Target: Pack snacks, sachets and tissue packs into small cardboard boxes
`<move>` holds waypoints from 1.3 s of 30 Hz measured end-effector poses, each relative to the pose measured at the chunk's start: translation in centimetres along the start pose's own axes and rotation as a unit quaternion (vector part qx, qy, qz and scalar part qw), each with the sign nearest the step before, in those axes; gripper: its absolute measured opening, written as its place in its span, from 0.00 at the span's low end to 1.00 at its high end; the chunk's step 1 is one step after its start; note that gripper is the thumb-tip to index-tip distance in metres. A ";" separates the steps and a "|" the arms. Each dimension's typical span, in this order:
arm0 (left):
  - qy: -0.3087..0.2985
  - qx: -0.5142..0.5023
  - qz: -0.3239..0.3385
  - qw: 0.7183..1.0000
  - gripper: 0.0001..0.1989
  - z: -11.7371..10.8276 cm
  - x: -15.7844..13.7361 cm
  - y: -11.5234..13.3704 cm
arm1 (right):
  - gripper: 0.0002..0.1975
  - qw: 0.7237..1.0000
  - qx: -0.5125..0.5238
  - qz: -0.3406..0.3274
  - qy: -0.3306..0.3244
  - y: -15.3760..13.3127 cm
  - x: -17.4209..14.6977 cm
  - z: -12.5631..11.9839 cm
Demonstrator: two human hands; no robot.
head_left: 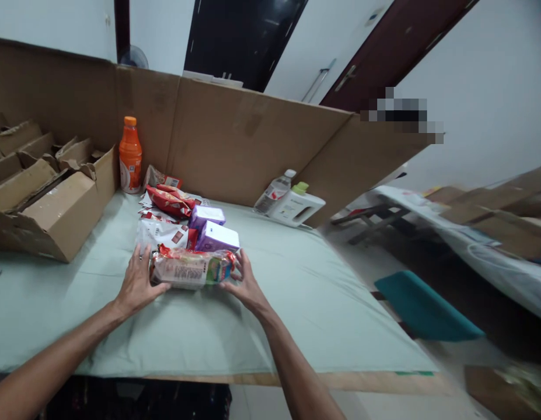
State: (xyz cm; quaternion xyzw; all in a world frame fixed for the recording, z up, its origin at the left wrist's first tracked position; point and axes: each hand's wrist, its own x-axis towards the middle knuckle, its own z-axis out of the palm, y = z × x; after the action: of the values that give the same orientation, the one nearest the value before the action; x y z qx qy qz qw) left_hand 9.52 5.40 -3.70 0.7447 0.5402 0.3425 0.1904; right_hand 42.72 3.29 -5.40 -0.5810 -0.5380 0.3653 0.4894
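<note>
A long clear-plastic food package [185, 269] with red, green and blue print lies across the cloth-covered table, one end toward each hand. My left hand [140, 279] is at its left end, fingers behind and thumb in front. On the right end, my right hand [246, 286] grips with its thumb low and its fingers curled around the back. Just behind stand two purple-and-white boxes [218, 237], close to the package. Beside them lie a white-and-red pouch [163, 233] and several red snack bags [169, 201]. The package's exact contents cannot be made out.
An orange bottle [130, 157] stands by a divided cardboard box [73, 216] on the left. Cardboard panels [235, 140] wall the back. A clear bottle [274, 192] and a white jug [297, 207] lean there. A teal stool [428, 309] is off to the right.
</note>
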 end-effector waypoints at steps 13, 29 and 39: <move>0.024 0.001 -0.049 0.998 0.55 -0.1 5.3 -1.4 | 0.48 0.998 0.053 -0.015 -0.003 -0.8 5.9 5.3; 0.093 0.010 -0.073 0.993 0.46 0.7 4.0 -0.6 | 0.53 0.998 0.059 -0.007 0.023 0.0 3.6 6.4; 0.189 0.085 -0.005 0.978 0.44 -9.0 -3.5 -1.0 | 0.47 0.997 0.068 -0.007 0.022 1.9 -0.3 5.5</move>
State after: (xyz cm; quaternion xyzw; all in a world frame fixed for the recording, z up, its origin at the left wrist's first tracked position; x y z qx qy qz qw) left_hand 1.70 1.66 0.79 0.6773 0.5972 0.4291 0.0227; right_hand 38.00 4.10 -8.68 -0.5501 -0.5051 0.3848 0.5424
